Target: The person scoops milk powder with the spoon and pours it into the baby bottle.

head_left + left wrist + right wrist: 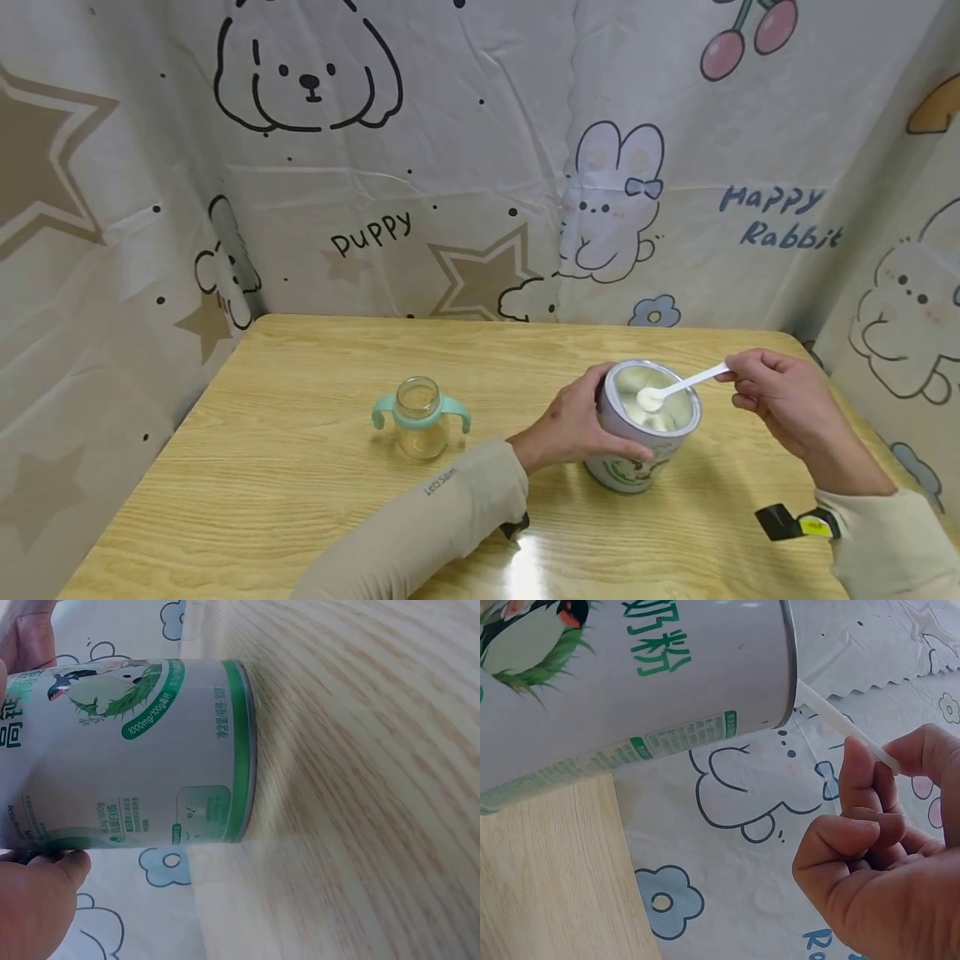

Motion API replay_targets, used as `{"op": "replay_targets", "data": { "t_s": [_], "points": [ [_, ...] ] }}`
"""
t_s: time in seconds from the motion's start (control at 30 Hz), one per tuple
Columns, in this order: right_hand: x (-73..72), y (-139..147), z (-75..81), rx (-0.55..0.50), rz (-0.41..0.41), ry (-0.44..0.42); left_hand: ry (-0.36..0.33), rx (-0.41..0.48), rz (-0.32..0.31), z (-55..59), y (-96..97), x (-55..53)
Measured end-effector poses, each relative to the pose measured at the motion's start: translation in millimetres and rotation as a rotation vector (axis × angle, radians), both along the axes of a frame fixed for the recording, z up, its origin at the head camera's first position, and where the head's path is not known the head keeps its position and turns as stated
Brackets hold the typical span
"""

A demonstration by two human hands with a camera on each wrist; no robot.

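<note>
My left hand grips the side of a white-and-green milk powder can, its thumb across the front. The can is open at the top, and pale powder shows inside. With thumb and fingertips, my right hand pinches the handle end of a white scoop. Its bowl is within the can's mouth, with pale powder in it. In the right wrist view the can hides the scoop's bowl, and only the handle shows. The left wrist view shows the can's printed side and its green bottom band.
A clear baby bottle with mint-green handles stands uncapped on the wooden table, left of the can. Printed cloth hangs behind the table and along both sides.
</note>
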State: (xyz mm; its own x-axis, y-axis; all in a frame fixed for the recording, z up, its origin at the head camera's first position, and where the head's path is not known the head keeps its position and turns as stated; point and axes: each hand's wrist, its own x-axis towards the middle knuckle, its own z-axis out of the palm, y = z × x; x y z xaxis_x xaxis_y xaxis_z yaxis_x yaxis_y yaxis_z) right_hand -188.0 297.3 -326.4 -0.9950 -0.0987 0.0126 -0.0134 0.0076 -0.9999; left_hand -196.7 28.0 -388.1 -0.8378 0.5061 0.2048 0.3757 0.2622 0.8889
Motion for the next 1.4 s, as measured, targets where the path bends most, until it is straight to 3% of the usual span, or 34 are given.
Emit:
{"op": "replay_targets", "data": {
  "t_s": [0.17,0.5,0.8,1.03,1.4],
  "points": [
    [0.4,-0.3,0.5,-0.022,0.011,0.007,-0.008,0.006,-0.013,1.3,-4.0,-1.0],
    [-2.3,-4.0,9.1,-0.113,0.062,0.053,-0.104,-0.002,0.013,13.5,-26.7,-5.6],
    [-3.6,-7.7,19.3,-0.214,0.062,0.043,-0.091,0.016,0.029,19.3,-50.4,-9.7],
    [-3.9,-13.3,21.3,-0.231,0.063,0.034,-0.118,0.029,0.017,23.3,-64.3,-7.6],
    [-5.2,-30.2,24.4,-0.255,0.05,0.041,-0.105,0.027,0.031,29.6,-80.3,-6.3]
  ]
}}
